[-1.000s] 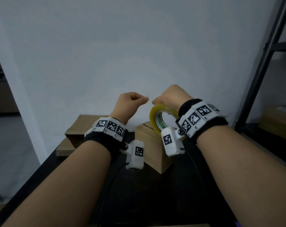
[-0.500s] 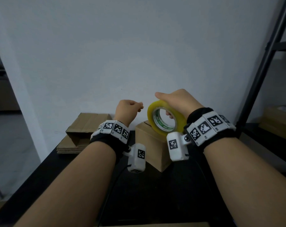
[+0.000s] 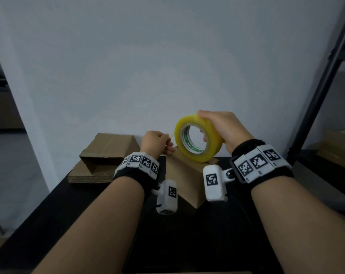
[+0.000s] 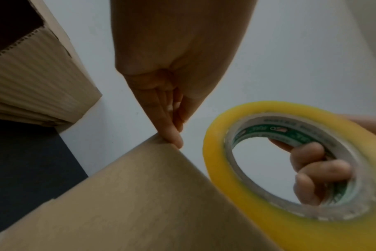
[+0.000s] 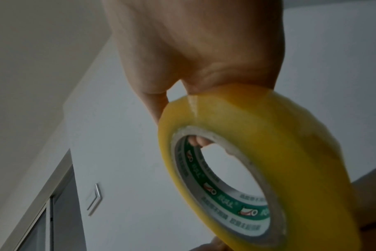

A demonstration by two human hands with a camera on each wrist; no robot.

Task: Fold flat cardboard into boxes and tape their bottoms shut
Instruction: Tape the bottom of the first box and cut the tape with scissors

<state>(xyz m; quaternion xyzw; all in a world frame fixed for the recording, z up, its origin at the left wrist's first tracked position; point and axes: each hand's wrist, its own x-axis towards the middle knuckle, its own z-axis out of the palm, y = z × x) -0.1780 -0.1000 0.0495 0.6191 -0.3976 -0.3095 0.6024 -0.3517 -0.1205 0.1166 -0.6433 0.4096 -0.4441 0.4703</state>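
Note:
A small brown cardboard box (image 3: pixel 187 180) stands on the black table (image 3: pixel 207 244), one corner toward me. My right hand (image 3: pixel 207 120) grips a yellow tape roll (image 3: pixel 197 139) upright over the box top, thumb on the rim and fingers through the core. My left hand (image 3: pixel 167 147) is curled at the box's far left edge and pinches the tape end; a thin strand runs from it to the roll. In the left wrist view the left hand (image 4: pixel 174 129) has its fingertips on the box (image 4: pixel 140 195) edge, beside the roll (image 4: pixel 268 203). The right wrist view shows my right hand (image 5: pixel 204 76) on the roll (image 5: pixel 279 152).
A stack of flat cardboard (image 3: pixel 90 176) lies at the table's back left, with a half-opened box (image 3: pixel 108 149) on top. A white wall stands right behind the table. A black metal rack (image 3: pixel 316 99) rises at the right, with cardboard boxes (image 3: pixel 337 147) on its shelf.
Both hands have come down toward the box. The roll has moved right and down onto the box top, and the left hand has dropped to the box's far edge.

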